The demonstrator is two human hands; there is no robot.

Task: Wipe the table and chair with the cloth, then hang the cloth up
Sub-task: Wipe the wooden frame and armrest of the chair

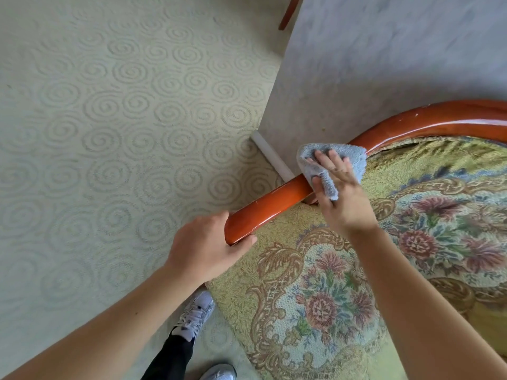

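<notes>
A wooden chair [274,201] with a curved, glossy red-brown rail and a flowered seat cushion [343,283] is seen from above, filling the lower right of the frame. The near end of the rail is gripped by the left hand [203,250] at lower centre, its fingers [244,241] curled under the wood and the thumb laid over the top; this hold is judged to be there to steady the chair against the rubbing. A blue-grey cloth [329,160] is draped over the rail at centre right and is pressed down by the right hand [337,187], whose fingers [326,157] are spread nearly straight on top while the thumb is tucked beneath a hanging fold, so the cloth is pinned flat against the curve rather than bunched up. The cloth is thus wrapped around the wood, which lets top and side be wiped in one pass.

A pale grey tabletop [384,64] is seen in the upper right, its edge running down to the chair rail, and a white table leg [271,157] shows just beside the cloth. A cream carpet [109,133] with a spiral pattern covers the left of the frame. A leg of a second chair [288,15] is glimpsed at the top edge, and a pair of grey sports shoes [196,314] at the bottom.

The chair-wiping step is judged to be under way; the cloth has not yet been hung up.
</notes>
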